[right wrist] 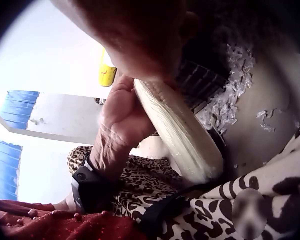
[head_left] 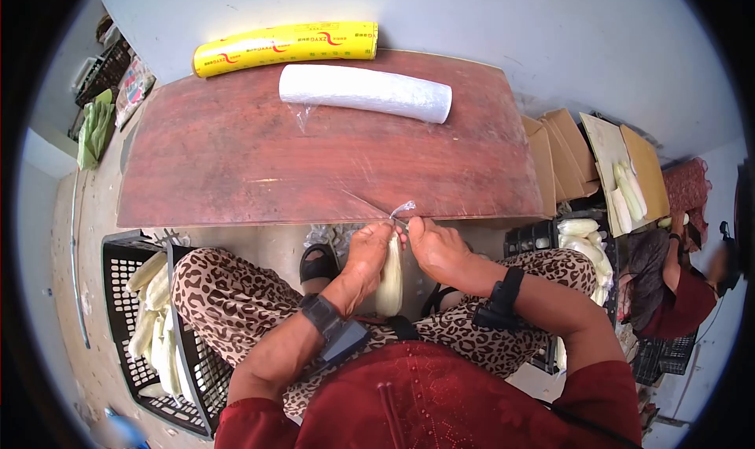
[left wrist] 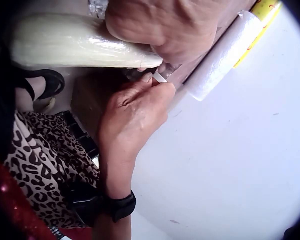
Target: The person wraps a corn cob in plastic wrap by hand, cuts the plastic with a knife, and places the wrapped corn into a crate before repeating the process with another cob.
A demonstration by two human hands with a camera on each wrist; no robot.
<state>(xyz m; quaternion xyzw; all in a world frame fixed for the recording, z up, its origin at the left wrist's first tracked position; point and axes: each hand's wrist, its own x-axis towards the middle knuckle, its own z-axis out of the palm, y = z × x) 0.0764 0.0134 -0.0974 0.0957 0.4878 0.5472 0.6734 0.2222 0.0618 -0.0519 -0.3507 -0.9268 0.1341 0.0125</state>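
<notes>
A pale corn cob (head_left: 389, 280) wrapped in clear cling film is held upright over my lap, just below the front edge of the red-brown board (head_left: 314, 166). My left hand (head_left: 368, 254) grips the cob near its top end. My right hand (head_left: 435, 248) pinches the film tail (head_left: 403, 207) at the cob's tip. In the left wrist view the cob (left wrist: 75, 42) lies under my left hand (left wrist: 160, 25), with the right hand (left wrist: 135, 112) pinching at its tip. The right wrist view shows the cob (right wrist: 182, 137) between the left hand (right wrist: 120, 120) and right hand (right wrist: 140, 35).
A white cling film roll (head_left: 366, 91) and a yellow boxed roll (head_left: 287, 46) lie at the board's far side. A black crate (head_left: 126, 268) of cobs stands at my left, another crate of cobs (head_left: 586, 241) at my right. Cardboard sheets (head_left: 566, 150) and a second person (head_left: 676, 284) are further right.
</notes>
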